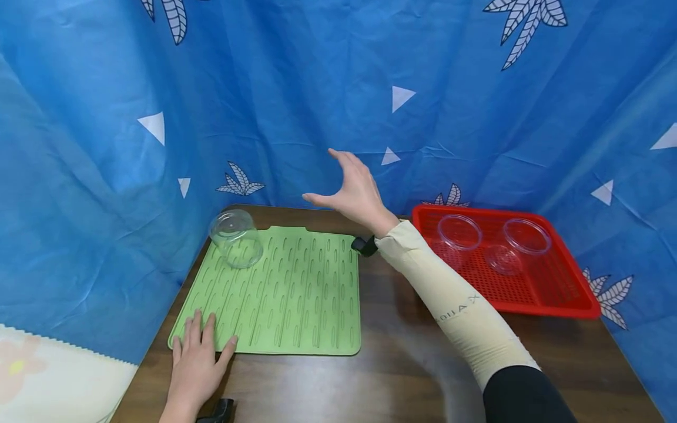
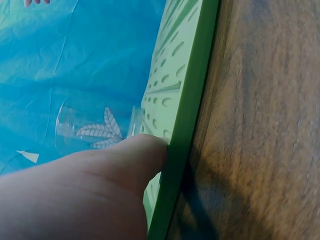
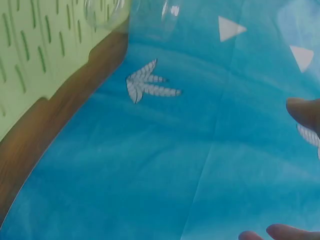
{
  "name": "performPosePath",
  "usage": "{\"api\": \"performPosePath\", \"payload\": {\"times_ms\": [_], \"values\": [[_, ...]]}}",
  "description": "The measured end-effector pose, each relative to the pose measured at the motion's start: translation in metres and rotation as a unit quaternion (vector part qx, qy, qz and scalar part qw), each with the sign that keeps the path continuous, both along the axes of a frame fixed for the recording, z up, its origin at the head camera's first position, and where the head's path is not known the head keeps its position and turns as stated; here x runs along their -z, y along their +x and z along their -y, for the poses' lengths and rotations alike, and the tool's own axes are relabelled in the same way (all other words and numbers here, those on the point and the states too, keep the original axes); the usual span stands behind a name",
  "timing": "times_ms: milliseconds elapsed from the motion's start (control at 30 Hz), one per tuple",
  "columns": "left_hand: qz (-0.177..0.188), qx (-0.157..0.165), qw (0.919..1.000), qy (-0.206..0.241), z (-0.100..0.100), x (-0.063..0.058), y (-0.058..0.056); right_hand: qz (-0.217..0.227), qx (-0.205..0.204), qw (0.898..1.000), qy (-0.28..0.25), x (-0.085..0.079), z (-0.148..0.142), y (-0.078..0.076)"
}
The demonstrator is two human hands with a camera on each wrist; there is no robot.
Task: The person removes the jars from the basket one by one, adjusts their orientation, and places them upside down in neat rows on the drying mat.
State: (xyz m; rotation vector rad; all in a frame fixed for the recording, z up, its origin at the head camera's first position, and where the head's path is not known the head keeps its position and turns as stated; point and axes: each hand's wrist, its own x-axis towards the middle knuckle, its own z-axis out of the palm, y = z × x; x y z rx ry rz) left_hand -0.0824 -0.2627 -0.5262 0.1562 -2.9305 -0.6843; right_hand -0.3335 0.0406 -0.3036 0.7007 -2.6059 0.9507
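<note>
My left hand (image 1: 194, 365) rests with spread fingers on the near left corner of a green ridged mat (image 1: 296, 294); in the left wrist view its thumb (image 2: 142, 155) lies at the mat's edge. My right hand (image 1: 357, 191) is raised above the table's far side, thumb and fingers spread wide apart with nothing between them. A clear round plastic container (image 1: 236, 239) stands on the mat's far left corner. Two more clear containers, one on the left (image 1: 459, 234) and one on the right (image 1: 518, 244), are inside the red basket (image 1: 573, 276).
The red basket sits at the right of the brown wooden table (image 1: 328, 388). A blue curtain (image 1: 296, 88) with leaf and triangle prints hangs behind the table and along its sides. A pale flowered cloth (image 1: 47, 376) shows at the lower left.
</note>
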Motion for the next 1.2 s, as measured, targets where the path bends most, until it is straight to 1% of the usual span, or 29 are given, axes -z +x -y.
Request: {"api": "performPosePath", "payload": {"times_ms": [100, 200, 300, 400, 500, 633, 700, 867, 967, 1100, 1200], "values": [[0.001, -0.003, 1.0000, 0.000, 0.000, -0.002, 0.002, -0.011, 0.013, 1.000, -0.019, 0.000, -0.020, 0.001], [0.005, -0.003, 1.0000, 0.001, 0.001, -0.003, 0.002, -0.023, 0.035, 0.999, -0.035, 0.000, -0.041, 0.003], [0.008, 0.002, 1.0000, 0.000, 0.000, -0.002, 0.000, -0.033, 0.058, 0.996, -0.050, 0.000, -0.067, 0.007], [0.018, 0.005, 0.9998, -0.004, 0.001, 0.000, -0.001, -0.034, 0.084, 0.994, -0.057, 0.000, -0.091, 0.011], [0.034, 0.005, 0.9994, -0.005, 0.001, 0.001, -0.001, -0.035, 0.112, 0.991, -0.056, 0.001, -0.113, 0.015], [0.055, 0.006, 0.9985, -0.004, 0.001, 0.000, -0.002, -0.031, 0.145, 0.987, -0.057, 0.005, -0.141, 0.021], [0.055, 0.008, 0.9984, -0.005, 0.001, 0.001, -0.003, -0.027, 0.156, 0.985, -0.065, 0.006, -0.154, 0.023], [0.052, 0.008, 0.9985, -0.013, 0.001, 0.001, -0.004, -0.012, 0.183, 0.980, -0.079, 0.012, -0.185, 0.027], [0.058, 0.008, 0.9982, -0.012, 0.000, 0.000, -0.003, 0.004, 0.201, 0.977, -0.076, 0.019, -0.201, 0.031], [0.067, 0.010, 0.9977, -0.005, -0.001, -0.001, -0.001, 0.040, 0.226, 0.971, -0.069, 0.030, -0.222, 0.038], [0.072, 0.013, 0.9973, 0.003, -0.001, -0.004, 0.000, 0.072, 0.236, 0.967, -0.060, 0.038, -0.235, 0.040]]}}
